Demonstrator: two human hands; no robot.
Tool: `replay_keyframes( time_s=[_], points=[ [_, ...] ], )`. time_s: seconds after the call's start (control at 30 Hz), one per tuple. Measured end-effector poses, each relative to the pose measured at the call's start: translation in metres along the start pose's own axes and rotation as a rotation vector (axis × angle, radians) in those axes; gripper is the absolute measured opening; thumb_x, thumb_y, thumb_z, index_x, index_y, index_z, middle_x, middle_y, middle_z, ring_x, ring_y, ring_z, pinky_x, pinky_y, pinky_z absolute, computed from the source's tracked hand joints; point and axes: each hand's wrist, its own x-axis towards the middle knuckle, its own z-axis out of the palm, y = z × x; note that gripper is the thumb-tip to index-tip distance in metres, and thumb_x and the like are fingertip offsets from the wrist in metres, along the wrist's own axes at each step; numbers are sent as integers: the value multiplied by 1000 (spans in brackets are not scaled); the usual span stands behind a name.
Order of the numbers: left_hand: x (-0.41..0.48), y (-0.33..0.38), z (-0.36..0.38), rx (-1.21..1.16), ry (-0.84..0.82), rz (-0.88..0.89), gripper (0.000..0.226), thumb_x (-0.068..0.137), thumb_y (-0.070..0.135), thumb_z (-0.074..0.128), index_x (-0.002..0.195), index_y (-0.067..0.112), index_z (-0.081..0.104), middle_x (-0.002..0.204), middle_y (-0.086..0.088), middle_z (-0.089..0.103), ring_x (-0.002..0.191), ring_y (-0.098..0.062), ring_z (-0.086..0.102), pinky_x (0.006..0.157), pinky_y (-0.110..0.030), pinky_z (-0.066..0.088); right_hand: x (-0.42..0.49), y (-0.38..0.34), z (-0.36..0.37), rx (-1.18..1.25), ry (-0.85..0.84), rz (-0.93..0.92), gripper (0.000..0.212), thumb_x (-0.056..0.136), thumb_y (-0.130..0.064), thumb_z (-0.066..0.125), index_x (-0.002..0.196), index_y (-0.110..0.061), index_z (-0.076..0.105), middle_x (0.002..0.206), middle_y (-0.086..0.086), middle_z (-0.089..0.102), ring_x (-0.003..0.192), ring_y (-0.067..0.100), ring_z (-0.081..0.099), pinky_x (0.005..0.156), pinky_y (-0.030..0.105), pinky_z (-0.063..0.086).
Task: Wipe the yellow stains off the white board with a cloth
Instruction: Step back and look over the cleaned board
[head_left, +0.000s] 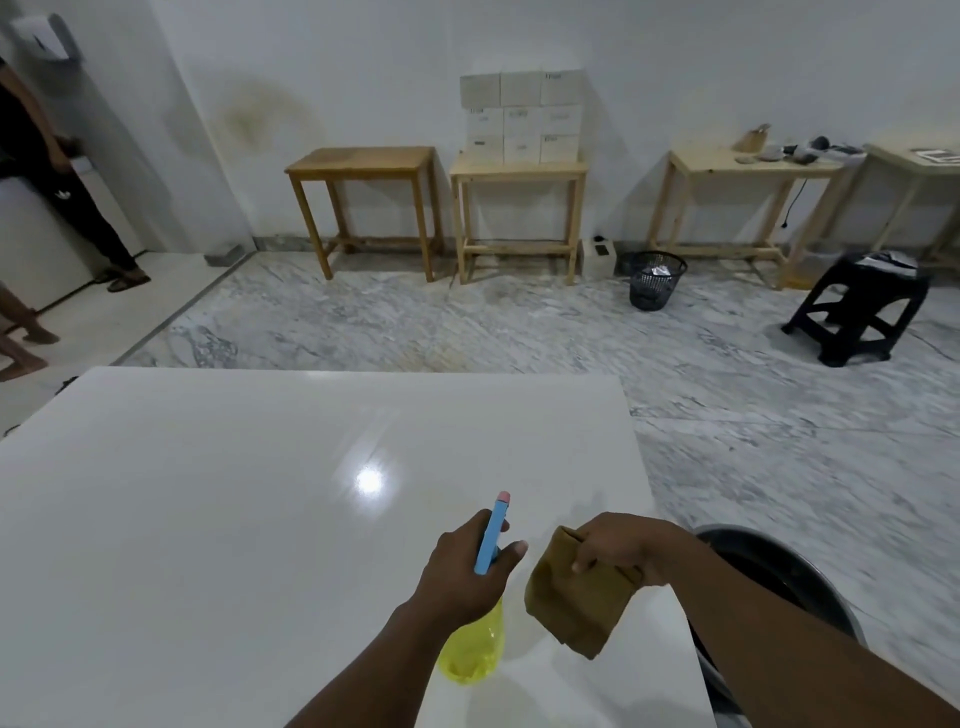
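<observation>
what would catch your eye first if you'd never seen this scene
Near the bottom centre, the left hand grips a yellow spray bottle with a blue nozzle, and beside it the right hand holds a brown cloth. Both hang over the big glossy white board, where a bright light glare shines just ahead of the hands. No yellow stains are visible on it.

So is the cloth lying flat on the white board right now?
No, the brown cloth hangs folded from the right hand above the white board, while the left hand grips the spray bottle.
</observation>
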Motion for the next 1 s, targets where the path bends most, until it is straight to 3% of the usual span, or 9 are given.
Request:
replay_keyframes(
  time_s=[0.13,0.27,0.4,0.5,0.57,0.63,0.73,0.87,1.0],
  points=[
    [2,-5,7,-3,5,8,50,101,54,62,135,18,60,90,8,67,85,-16,70,82,-23,55,5,2,2,-69,-12,49,50,70,-27,71,117,-14,65,118,13,65,105,33,65,90,47,59],
    [2,-4,12,11,32,2,50,101,56,61,135,19,60,89,10,67,82,-14,69,73,-18,50,5,-4,1,-174,39,30,36,79,-20,67,113,-9,67,116,13,67,103,31,65,91,44,58],
    [2,-4,19,-5,94,14,54,97,62,62,133,22,61,88,9,69,83,-15,71,74,-22,53,3,-8,4,-331,170,-116,9,87,-16,55,82,-13,62,89,5,64,83,21,59,67,28,46],
    [0,-3,28,-11,154,6,58,95,65,62,135,24,60,107,7,74,96,-16,72,86,-31,59,5,6,17,-412,376,-223,20,88,-28,55,68,-29,56,77,-6,61,76,18,59,63,28,41],
    [-4,-5,37,-15,176,23,61,94,68,61,135,23,60,112,5,73,96,-16,72,87,-34,62,6,27,39,-543,514,-233,26,90,-20,48,100,-36,65,104,-5,65,101,24,61,78,31,45],
    [-10,-7,48,-15,178,38,64,91,71,58,131,20,61,107,1,73,89,-19,71,83,-39,63,7,56,69,-607,553,-226,44,91,-16,41,130,-32,57,127,-2,59,118,24,56,91,34,47],
    [-20,-9,60,5,147,22,69,90,73,54,133,21,59,106,0,69,87,-18,69,81,-36,63,7,104,118,-728,452,-209,46,92,-17,40,135,-27,49,141,1,48,129,27,48,99,37,45],
    [-31,-13,72,46,134,13,81,86,80,48,141,21,55,105,5,68,86,-14,69,77,-18,54,6,149,167,-705,313,-95,79,87,-26,56,156,-29,19,166,-4,-1,154,32,4,119,54,21],
    [-37,-29,74,86,39,-36,84,85,83,54,146,26,48,85,13,61,79,-12,68,77,-21,59,9,153,176,-627,496,-205,66,62,-25,70,127,-18,61,138,14,58,125,39,58,93,49,55]
  ],
)
